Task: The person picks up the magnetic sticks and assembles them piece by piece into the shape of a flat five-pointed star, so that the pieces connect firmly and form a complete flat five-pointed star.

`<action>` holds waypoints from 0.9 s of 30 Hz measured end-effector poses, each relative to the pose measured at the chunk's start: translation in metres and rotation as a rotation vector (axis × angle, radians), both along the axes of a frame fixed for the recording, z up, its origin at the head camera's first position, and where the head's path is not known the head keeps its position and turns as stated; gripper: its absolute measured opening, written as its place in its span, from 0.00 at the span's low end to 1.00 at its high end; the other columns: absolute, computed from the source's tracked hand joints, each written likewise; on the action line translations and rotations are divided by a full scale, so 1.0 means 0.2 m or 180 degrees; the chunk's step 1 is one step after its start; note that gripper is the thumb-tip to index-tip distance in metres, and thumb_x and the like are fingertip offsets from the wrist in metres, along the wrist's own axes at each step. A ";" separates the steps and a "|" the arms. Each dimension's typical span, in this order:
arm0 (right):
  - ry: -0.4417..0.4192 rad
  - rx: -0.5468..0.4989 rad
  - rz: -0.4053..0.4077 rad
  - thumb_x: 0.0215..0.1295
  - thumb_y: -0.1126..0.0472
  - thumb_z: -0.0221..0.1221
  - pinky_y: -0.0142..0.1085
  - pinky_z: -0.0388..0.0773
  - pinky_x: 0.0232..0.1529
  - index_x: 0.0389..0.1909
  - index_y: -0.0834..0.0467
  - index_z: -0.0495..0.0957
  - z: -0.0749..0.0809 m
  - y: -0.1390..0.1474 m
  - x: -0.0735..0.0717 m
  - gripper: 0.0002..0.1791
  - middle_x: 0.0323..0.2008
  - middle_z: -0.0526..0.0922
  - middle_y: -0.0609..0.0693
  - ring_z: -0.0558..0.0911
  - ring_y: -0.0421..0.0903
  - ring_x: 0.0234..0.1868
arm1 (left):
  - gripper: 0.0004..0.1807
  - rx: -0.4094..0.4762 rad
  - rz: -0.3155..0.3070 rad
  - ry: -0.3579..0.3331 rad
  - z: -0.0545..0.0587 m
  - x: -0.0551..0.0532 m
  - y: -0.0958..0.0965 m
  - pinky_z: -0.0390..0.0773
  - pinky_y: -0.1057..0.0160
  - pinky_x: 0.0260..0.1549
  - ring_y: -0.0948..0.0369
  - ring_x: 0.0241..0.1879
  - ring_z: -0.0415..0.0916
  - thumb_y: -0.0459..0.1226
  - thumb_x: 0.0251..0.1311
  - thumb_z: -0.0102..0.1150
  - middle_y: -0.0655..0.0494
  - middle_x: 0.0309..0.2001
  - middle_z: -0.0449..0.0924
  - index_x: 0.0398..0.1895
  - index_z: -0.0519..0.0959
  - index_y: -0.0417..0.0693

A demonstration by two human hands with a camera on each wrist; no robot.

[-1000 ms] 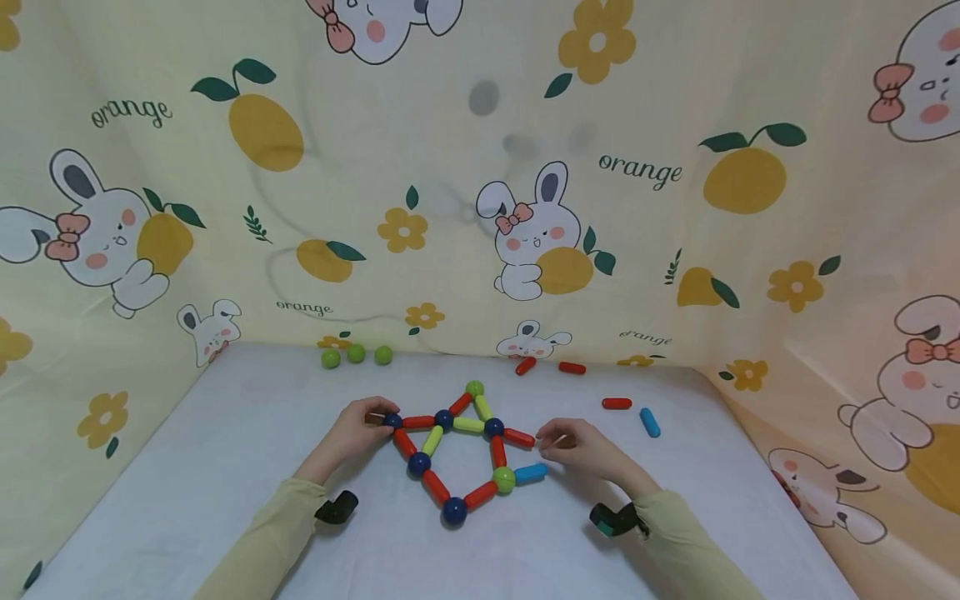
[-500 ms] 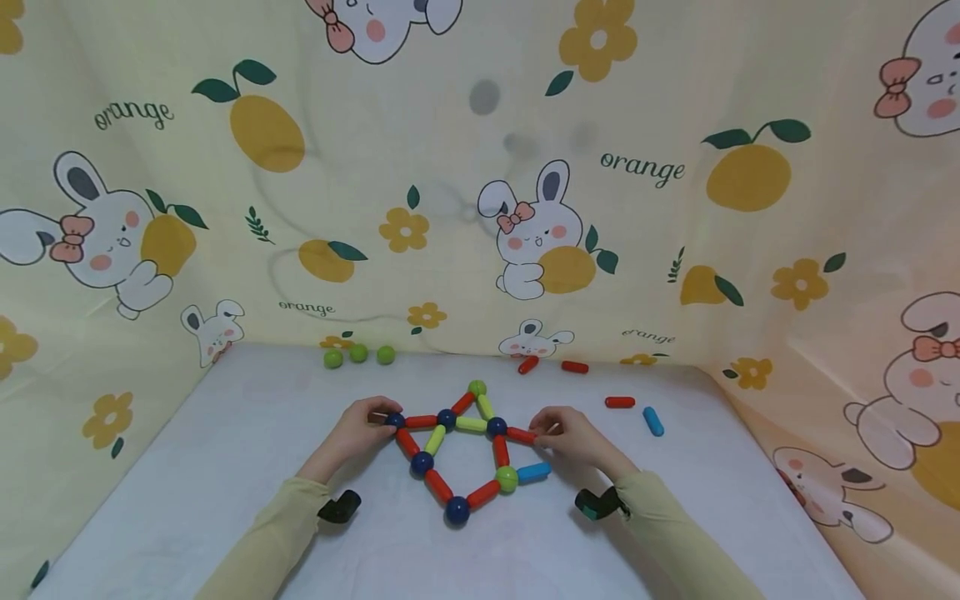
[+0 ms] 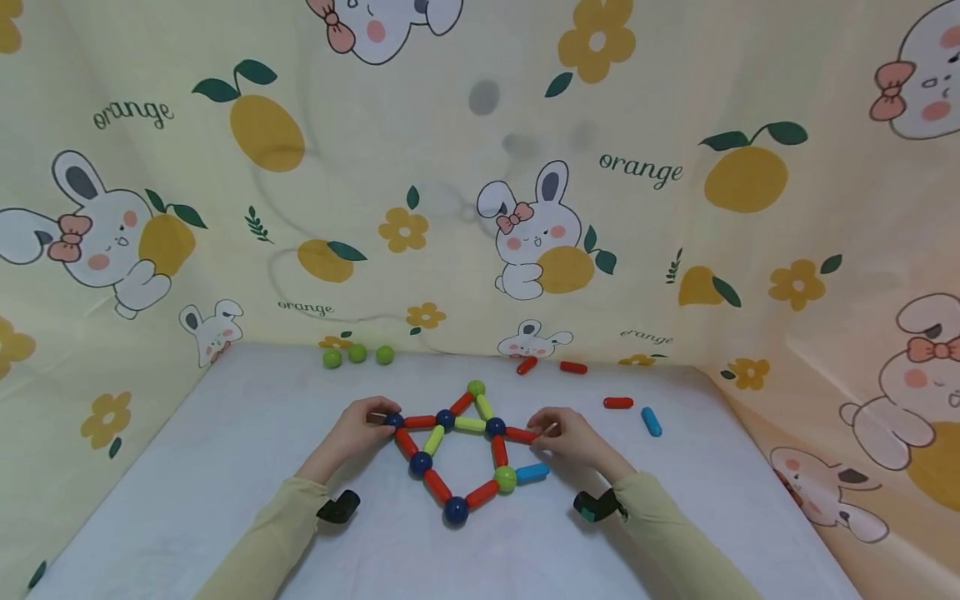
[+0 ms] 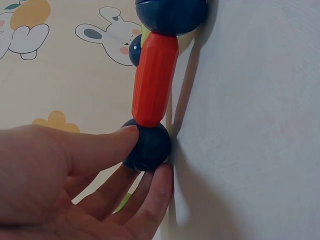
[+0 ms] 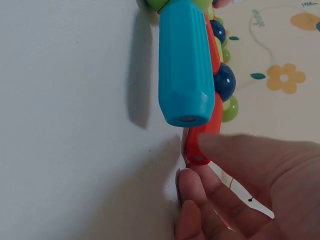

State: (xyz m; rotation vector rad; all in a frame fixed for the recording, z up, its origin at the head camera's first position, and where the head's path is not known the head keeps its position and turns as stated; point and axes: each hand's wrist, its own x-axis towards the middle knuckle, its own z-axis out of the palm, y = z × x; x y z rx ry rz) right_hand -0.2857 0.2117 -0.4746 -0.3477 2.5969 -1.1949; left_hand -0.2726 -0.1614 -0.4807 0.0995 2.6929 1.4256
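Note:
A star-like frame of magnetic rods and balls lies flat on the white table (image 3: 225, 500). At its left corner my left hand (image 3: 360, 429) pinches a dark blue ball (image 4: 148, 145) between thumb and fingers; a red rod (image 4: 155, 80) runs from that ball to another dark blue ball. On the other side, my right hand (image 3: 566, 437) pinches the free end of a red rod (image 5: 206, 127), whose far end meets a dark blue ball (image 3: 495, 427). Just nearer, a light blue rod (image 5: 185, 65) sticks out from a green ball (image 3: 506, 479), its outer end free.
Three loose green balls (image 3: 357, 354) sit at the back left of the table. Toward the back right lie three loose red rods (image 3: 618, 402) and a blue rod (image 3: 651, 422). A patterned cloth (image 3: 450, 133) hangs behind and around the sides.
My right hand has moved left, from just beside the red rod's free end to pinching it. The left hand keeps its hold on the corner ball.

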 end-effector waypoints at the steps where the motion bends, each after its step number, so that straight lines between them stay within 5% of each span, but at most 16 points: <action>1: 0.0002 0.0008 0.0001 0.58 0.66 0.66 0.37 0.78 0.39 0.45 0.55 0.79 -0.01 0.00 0.00 0.14 0.37 0.79 0.48 0.76 0.47 0.38 | 0.17 0.0005 0.0003 -0.0001 0.00 0.00 0.00 0.74 0.50 0.51 0.52 0.50 0.75 0.25 0.57 0.61 0.51 0.49 0.78 0.50 0.79 0.44; 27: 0.0162 -0.0070 -0.0063 0.61 0.64 0.64 0.38 0.79 0.42 0.49 0.56 0.79 -0.02 0.02 -0.01 0.14 0.41 0.79 0.47 0.77 0.47 0.40 | 0.17 0.0042 -0.0020 0.0005 -0.01 0.00 -0.01 0.74 0.50 0.52 0.52 0.49 0.74 0.26 0.58 0.61 0.51 0.49 0.78 0.50 0.79 0.44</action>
